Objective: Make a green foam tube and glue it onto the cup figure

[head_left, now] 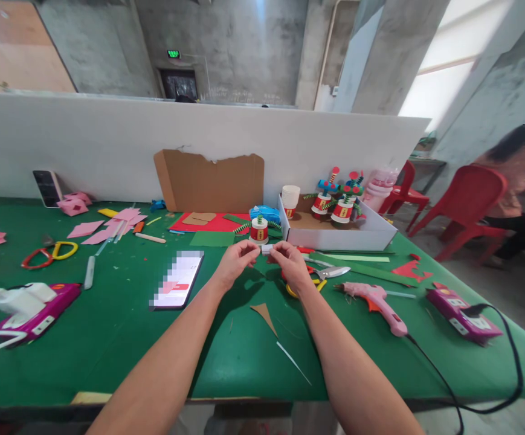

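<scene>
A small white piece (266,248) is held up over the middle of the table (121,356), between the fingertips of both hands. The right hand (290,260) has its grip pinched nearly closed on the piece's right end; the left hand (237,263) is also drawn almost together at the left end, though I cannot tell whether it has hold. Just beyond the hands stands a red-and-white cup figure (259,232) with green coiled arms. Scissors (335,272) with red and yellow handles lie partly behind the right hand. On the near side are a brown scrap (264,315) and a thin white strip (293,362). To the right lies a pink glue gun (377,305) — its cord trailing over the near edge — with a purple power strip (464,314) farther right. To the left is a lit phone (179,283). At the far right of the table, a white box (337,239) holds two more figures (344,208) and white cups (290,196); left of it, a brown cardboard sheet (214,181) leans against a white partition (108,145).
</scene>
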### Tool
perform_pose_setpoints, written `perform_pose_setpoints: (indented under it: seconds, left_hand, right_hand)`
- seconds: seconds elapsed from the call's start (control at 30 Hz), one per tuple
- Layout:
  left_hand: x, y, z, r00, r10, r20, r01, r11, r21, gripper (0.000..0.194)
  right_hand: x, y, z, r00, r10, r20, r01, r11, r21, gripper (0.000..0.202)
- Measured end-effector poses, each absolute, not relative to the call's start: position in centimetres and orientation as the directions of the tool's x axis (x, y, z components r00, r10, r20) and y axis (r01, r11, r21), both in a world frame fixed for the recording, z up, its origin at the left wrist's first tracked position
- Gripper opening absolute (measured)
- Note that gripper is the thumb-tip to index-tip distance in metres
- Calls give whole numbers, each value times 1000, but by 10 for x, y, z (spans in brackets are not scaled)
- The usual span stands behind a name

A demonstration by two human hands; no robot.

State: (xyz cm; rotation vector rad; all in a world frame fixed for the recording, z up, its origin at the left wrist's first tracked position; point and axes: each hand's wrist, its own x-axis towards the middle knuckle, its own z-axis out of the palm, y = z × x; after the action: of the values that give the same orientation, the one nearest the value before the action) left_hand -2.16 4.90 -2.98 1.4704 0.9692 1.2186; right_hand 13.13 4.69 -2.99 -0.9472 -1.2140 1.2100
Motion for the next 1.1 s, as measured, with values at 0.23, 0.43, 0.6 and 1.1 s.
perform_pose_setpoints:
  seconds: [0.23,0.43,0.6,1.1]
  left_hand:
    - [-9,47,-35,148,983,113,-155,-90,984,33]
    - [-6,47,-36,102,995,15,-265,13,964,37]
    - [-6,46,-34,28,1000,-4,-357,14,934,33]
    - [-6,49,-36,-23,998,-58,-418,43,907,30]
  right_hand:
    - [128,47,-32,-25,978,206,-94,203,-975,17]
    - [129,45,-31,-71,973,218,-82,212,-974,16]
    - [128,44,-32,-81,973,218,-94,211,-973,18]
    - [127,48,-32,49,998,36,-243,47,-969,36]
